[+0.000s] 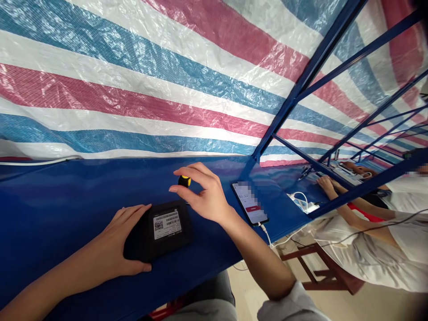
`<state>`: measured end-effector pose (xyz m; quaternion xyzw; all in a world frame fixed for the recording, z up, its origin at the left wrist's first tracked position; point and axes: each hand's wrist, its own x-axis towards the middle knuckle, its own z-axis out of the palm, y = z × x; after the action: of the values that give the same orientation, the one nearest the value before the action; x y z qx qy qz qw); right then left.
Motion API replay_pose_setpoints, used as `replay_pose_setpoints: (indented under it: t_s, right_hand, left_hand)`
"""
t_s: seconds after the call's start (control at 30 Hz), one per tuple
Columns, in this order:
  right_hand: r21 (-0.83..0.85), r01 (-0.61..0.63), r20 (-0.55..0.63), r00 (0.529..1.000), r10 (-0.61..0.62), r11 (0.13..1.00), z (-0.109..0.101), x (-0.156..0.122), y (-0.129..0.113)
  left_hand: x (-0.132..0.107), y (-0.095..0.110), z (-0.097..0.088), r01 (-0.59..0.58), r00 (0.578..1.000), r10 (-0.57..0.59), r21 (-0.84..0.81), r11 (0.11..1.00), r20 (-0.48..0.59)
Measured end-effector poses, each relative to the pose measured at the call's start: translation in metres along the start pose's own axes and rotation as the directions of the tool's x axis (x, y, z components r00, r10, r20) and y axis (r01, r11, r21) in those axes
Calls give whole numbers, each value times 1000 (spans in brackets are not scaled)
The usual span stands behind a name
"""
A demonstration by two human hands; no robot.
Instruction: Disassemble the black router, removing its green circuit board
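1. On the blue tabletop [67, 214], head view (the only one here): a flat black box [167, 243] lies just in front of the person, with a white barcode label [167, 224] facing up.
2. The left hand [115, 249] is cupped round the box's left end. The thumb lies along the near edge and the fingers are laid out along the far-left side, so it's pretty much clamping the box to the table.
3. The right hand [209, 198] hovers just over the box's far right corner. Thumb and fingertips pinch a little black-and-yellow tool [184, 180] from above and the other fingers curl loosely. It looks like a stubby driver handle, but I honestly can't tell where its tip lands.
4. Just right of that hand a phone [250, 203] lies flat with its screen lit, and a white cable [267, 234] runs off its near end and over the table edge.
5. Behind everything hangs a red, white and blue striped tarp [133, 89], and a blue metal frame [301, 76] slants up on the right.
6. Further right along the same bench a co-worker's hands [329, 183] rest on the surface, near a white charger [306, 205]. A brown wooden stool [321, 272] stands below.
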<state>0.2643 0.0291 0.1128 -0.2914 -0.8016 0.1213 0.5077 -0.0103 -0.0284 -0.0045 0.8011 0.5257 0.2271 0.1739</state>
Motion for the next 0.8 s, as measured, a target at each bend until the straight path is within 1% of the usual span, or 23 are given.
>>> replay_pose_setpoints:
  t_s: [0.07,0.17,0.23,0.33,0.4,0.47,0.53,0.6,0.67,0.7,0.8]
  right_hand:
    - [70,19,50,998,-22,997,-3,-1,-2]
    - [151,-28,109,994,12,988,-4,-3,-1]
    - [126,-74,80,995,64,989,-2,-3,1]
    - [30,-94,-2,996,94,995,1,-3,4]
    - [-17,-77,-28,997,76,997,2,-3,4]
    - [-28,-33,-39,999,32,999,1,-3,2]
    - [-17,6,-21,1000,-6,1000,-2,-3,-1]
    - [16,22,31,999,-23,1000,-5,-3,-4]
    - [66,17,70,997,-22,998,-7,-4,-5]
    - [88,13,71,997,-19,996,-7,-4,-5]
    - [77,-4,29,1000,1,997,-5,-3,-3]
  left_hand:
    - [0,3,-3,-6,999,7,-33,999,36]
    - [1,6,-7,-3,999,6,-60,998,51]
    - [2,4,-9,-10,998,14,-63,998,56]
    - [4,-2,-10,-12,992,18,-46,999,124]
    - [6,-6,-10,-5,987,11,-32,999,161]
    - [7,-8,-11,0,986,5,-30,1000,168]
    - [7,-6,-13,17,984,-12,-28,999,178]
    - [5,-2,-14,43,979,-38,-18,999,201]
    - [3,4,-15,64,978,-61,-11,998,200]
    - [3,8,-15,75,982,-72,-11,997,172]
    - [1,15,-16,74,990,-72,-18,997,121]
